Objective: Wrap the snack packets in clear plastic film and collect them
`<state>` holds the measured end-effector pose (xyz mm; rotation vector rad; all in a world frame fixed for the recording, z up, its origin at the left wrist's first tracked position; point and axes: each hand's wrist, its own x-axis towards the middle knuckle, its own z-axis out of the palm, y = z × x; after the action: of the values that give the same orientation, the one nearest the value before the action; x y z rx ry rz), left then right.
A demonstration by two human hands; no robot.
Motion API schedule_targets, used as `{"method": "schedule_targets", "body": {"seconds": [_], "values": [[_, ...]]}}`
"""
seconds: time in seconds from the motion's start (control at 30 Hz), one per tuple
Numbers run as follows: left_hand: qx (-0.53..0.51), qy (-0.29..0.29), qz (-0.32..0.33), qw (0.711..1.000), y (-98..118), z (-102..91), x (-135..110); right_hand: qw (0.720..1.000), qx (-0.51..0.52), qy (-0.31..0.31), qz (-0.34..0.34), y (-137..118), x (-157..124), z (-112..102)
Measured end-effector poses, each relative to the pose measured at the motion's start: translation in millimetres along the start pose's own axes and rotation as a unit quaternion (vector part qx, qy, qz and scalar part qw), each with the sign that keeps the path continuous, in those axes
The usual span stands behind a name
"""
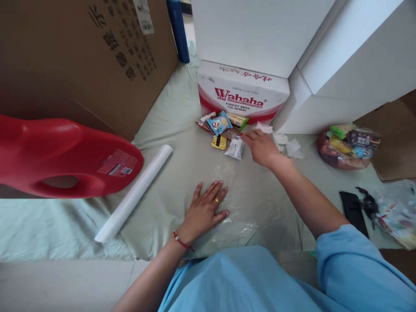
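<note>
My left hand (205,211) lies flat with its fingers spread, at the left part of a thin clear plastic sheet (242,223) on the pale green cloth. My right hand (261,146) reaches forward, fingers loosely extended, their tips beside a small pile of wrapped snacks; nothing shows in its grasp. In the pile are a blue packet (220,123), a yellow-and-black packet (219,142), a silvery-grey packet (235,147), a brown packet and a green-ended packet (238,120). White crumpled tissues (294,148) lie beyond and to the right of this hand.
A white-and-red Wahaha carton (242,93) stands behind the snacks. On the left are a white roll (134,193), a big red jug (81,156) and a brown cardboard box (74,52). A wrapped snack bundle (349,147), black phone-like slab (353,212) and keys (368,203) lie right.
</note>
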<state>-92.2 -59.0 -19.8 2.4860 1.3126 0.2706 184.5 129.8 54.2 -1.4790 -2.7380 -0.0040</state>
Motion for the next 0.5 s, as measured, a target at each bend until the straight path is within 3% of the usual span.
{"method": "schedule_targets", "body": {"seconds": [0.1, 0.23, 0.4, 0.5], "values": [[0.013, 0.002, -0.002, 1.000, 1.0, -0.1, -0.3, 0.993, 0.006, 0.004, -0.119, -17.0, 25.0, 9.4], [0.029, 0.004, -0.004, 1.000, 3.5, 1.5, -2.1, 0.994, -0.001, -0.004, -0.110, -11.5, 26.7, 16.0], [0.032, 0.000, -0.008, 0.999, 4.7, 2.6, -4.7, 0.995, 0.058, 0.080, 0.013, 0.3, -26.0, -20.0], [0.031, 0.001, -0.005, 1.000, 3.6, 2.5, -4.8, 0.990, 0.124, 0.061, -0.008, -6.3, -67.9, -39.1]]}}
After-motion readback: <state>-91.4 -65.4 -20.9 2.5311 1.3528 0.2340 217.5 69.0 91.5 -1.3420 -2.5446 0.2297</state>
